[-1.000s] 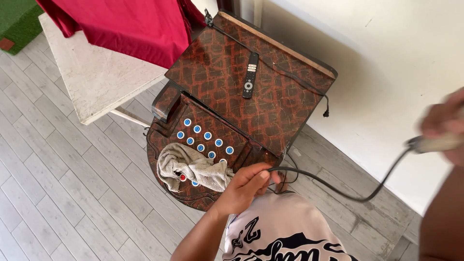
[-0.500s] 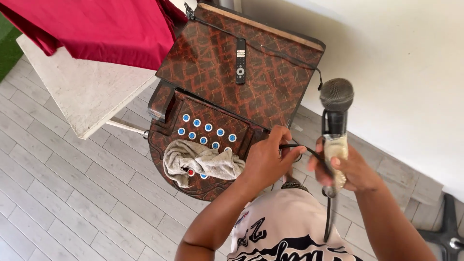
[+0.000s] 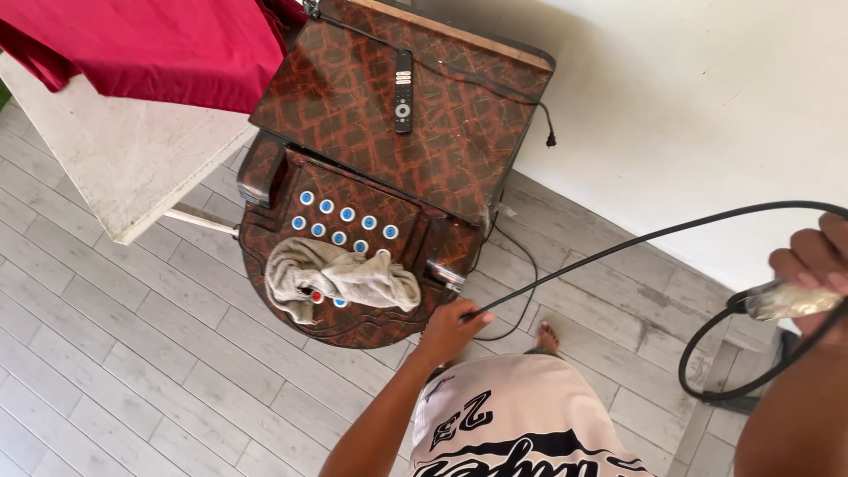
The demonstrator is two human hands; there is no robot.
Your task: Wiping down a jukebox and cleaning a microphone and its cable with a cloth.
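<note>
1. Brown patterned cabinet stands against the white wall, flat top, with a rounded lower front section that carries rows of blue and white knobs.
2. Pale ironing-board-like table sits left of the cabinet, touching or just beside its corner. A red cloth drapes over its far end.
3. Grey plank floor runs under everything.
4. The person stands in front of the cabinet, in a white printed shirt, one bare foot visible near the cabinet base.
5. Crumpled grey rag lies on the lower front section, covering some of the knobs.
6. Black cable runs from the left hand in a long arc to the right edge of the frame, then loops back below the right hand. Clear of the floor along that span.
7. Left hand is just beside the cabinet's front right corner, fingers pinched shut on the cable end.
8. Right hand is at the right edge, partly cut off, fingers wrapped around the pale handle of a microphone where the cable enters it.
9. Black remote control lies on the cabinet top, lengthwise, well apart from both hands.
10. A second thin cord with a plug hangs off the cabinet's right side.
</note>
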